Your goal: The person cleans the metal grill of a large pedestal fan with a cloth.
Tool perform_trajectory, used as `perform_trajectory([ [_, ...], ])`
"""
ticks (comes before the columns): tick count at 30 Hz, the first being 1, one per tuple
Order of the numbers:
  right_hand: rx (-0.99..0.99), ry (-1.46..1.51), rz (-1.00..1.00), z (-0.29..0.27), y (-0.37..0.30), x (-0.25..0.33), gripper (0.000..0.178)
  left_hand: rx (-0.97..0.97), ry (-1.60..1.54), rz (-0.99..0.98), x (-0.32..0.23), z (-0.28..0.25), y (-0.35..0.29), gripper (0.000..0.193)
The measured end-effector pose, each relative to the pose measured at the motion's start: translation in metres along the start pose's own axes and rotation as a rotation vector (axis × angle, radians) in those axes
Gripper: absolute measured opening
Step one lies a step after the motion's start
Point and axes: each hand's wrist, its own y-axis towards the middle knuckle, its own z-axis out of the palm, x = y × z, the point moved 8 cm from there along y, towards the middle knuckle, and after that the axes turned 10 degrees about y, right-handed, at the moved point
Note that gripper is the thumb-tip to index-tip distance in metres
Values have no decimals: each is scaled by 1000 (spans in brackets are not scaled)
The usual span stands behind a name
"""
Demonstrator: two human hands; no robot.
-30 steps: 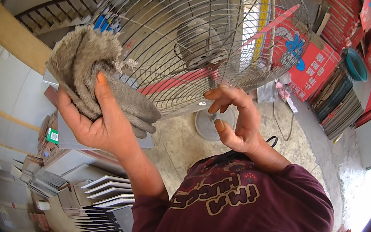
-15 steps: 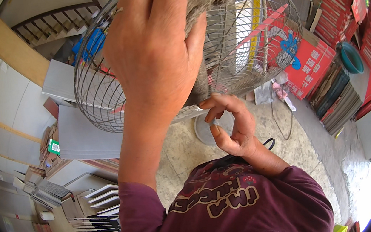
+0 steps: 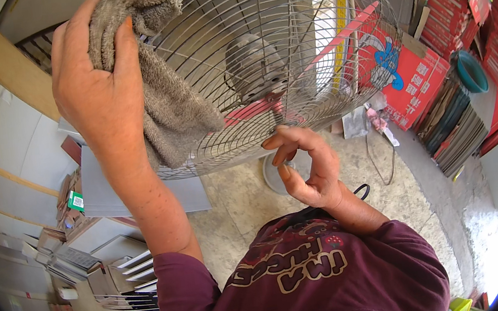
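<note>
A grey-brown cloth (image 3: 177, 105) is bunched in my left hand (image 3: 100, 80), which is closed on it at the upper left. The cloth lies against the round wire guard (image 3: 313, 122) of a fan and drapes down along its near left edge. Through the wires shows the grey motor housing (image 3: 254, 68). My right hand (image 3: 312, 166) is curled just below the guard's near rim, thumb and fingers drawn together; what they grip cannot be made out. Below the guard, partly behind this hand, a pale round base (image 3: 273, 174) stands on the floor.
Red printed cardboard (image 3: 417, 82) and stacked flat boxes stand at the right, with a teal basin (image 3: 471, 74) among them. Grey panels (image 3: 109, 179) lean at the left, near a rack of white-edged sheets (image 3: 136, 272). A dark cord (image 3: 381, 170) lies on the floor.
My left hand has moved left across the guard with the cloth, uncovering the motor housing and more wires. My right hand has stayed nearly in place.
</note>
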Motion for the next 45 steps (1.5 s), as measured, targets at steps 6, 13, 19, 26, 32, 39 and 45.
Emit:
perform_trajectory([
  [6, -10, 3, 28, -4, -2, -3, 59, -2, -55, 103, -32, 21, 5, 31],
  [13, -5, 35, 54, 0, -3, -3, 58, -97, -98, 366, -69, 31, 10, 42],
  [19, 6, 41, 101, 1, -7, -8, 57, -38, -72, 409, -75, 30, 6, 43],
  [26, 30, 48, 90, 5, -9, -12, 57, 10, -31, 276, -34, 9, -10, 37],
  [32, 43, 70, 96, 12, -11, -14, 57, 8, 78, 74, 27, -24, -40, 35],
  [39, 52, 87, 114, 17, -12, -16, 56, -157, 155, 24, 39, -43, -80, 43],
  [45, 47, 76, 128, 14, -12, -19, 56, -167, 75, 49, 14, -28, -95, 48],
])
